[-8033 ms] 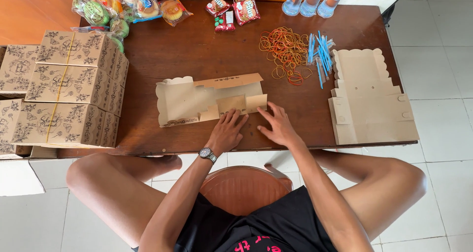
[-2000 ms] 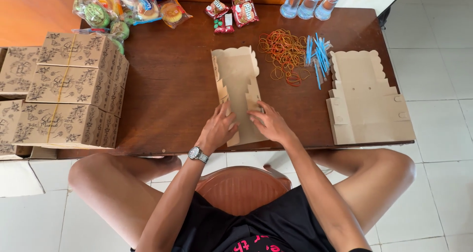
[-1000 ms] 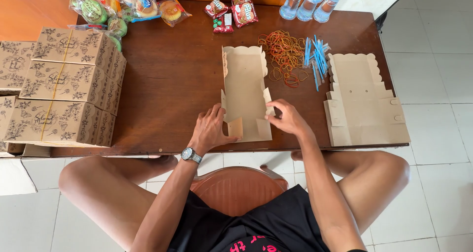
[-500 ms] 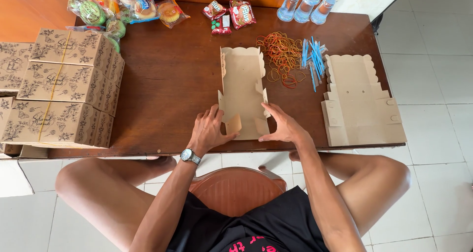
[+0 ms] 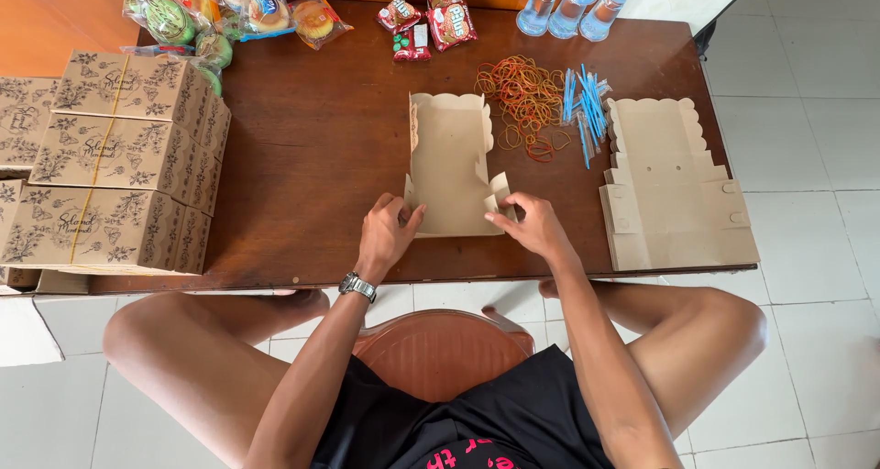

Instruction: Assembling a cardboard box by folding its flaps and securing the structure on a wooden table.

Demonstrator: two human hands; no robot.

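A brown cardboard box blank (image 5: pixel 452 162) with scalloped edges lies lengthwise on the dark wooden table (image 5: pixel 312 148), its side walls partly raised. My left hand (image 5: pixel 385 235), a watch on its wrist, grips the blank's near left corner. At the near right corner my right hand (image 5: pixel 532 226) pinches a small side flap. Both hands rest close to the table's front edge.
A stack of flat box blanks (image 5: pixel 674 189) lies to the right. Rubber bands (image 5: pixel 522 102) and blue straws (image 5: pixel 587 111) sit behind the blank. Folded patterned boxes (image 5: pixel 119 166) are piled at the left. Snack packets (image 5: pixel 426 20), wrapped buns (image 5: pixel 229 6) and water cups (image 5: pixel 573 1) line the far edge.
The blank was turned from crosswise to lengthwise and shifted slightly right. My hands moved to its near corners, and the right one has taken hold of a side flap.
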